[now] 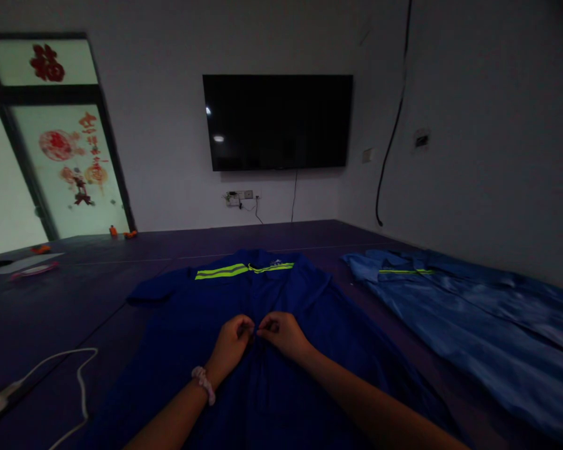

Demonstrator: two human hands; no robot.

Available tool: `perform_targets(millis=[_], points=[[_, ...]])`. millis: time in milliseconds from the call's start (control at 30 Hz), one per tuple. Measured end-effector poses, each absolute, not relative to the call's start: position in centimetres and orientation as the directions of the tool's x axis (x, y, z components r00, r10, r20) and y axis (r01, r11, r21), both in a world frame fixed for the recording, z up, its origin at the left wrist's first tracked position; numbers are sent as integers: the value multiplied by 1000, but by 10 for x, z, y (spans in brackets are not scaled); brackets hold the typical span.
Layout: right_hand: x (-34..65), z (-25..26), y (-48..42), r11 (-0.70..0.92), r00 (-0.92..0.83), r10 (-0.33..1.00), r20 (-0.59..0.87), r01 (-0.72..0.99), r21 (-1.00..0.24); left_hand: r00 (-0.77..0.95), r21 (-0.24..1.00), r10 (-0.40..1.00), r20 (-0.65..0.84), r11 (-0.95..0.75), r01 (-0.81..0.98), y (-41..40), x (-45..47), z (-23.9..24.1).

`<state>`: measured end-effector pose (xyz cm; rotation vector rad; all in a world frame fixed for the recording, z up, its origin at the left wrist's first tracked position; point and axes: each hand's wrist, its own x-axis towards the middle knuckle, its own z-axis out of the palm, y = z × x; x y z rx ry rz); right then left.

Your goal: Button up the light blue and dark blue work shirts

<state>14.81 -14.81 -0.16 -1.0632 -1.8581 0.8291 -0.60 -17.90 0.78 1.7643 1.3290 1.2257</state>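
Observation:
A dark blue work shirt (182,350) with yellow-green reflective stripes lies spread out in front of me, its collar end away from me. Over the middle of its front, my left hand (232,344) pinches the edge of the front opening, a pale scrunchie around its wrist. Close beside it, my right hand (284,334) pinches the same front edge between thumb and fingertips. The fingertips of both hands nearly meet. Whether a button sits between them is too small and dark to tell.
A lighter blue garment (450,306) with a yellow stripe lies to the right on the purple surface (159,250). A white cable (82,375) curls at the lower left. Small orange items (113,231) stand near the glass door. A television (281,122) hangs on the wall.

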Motion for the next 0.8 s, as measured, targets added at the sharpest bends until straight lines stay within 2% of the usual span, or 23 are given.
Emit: perform_targets(millis=[533, 800], points=[[148, -1, -149, 416, -313, 897, 312, 359, -835, 91, 844, 946, 311, -318, 432, -182, -5, 12], [148, 0, -150, 394, -304, 906, 294, 356, -847, 75, 881, 953, 294, -301, 365, -179, -7, 10]])
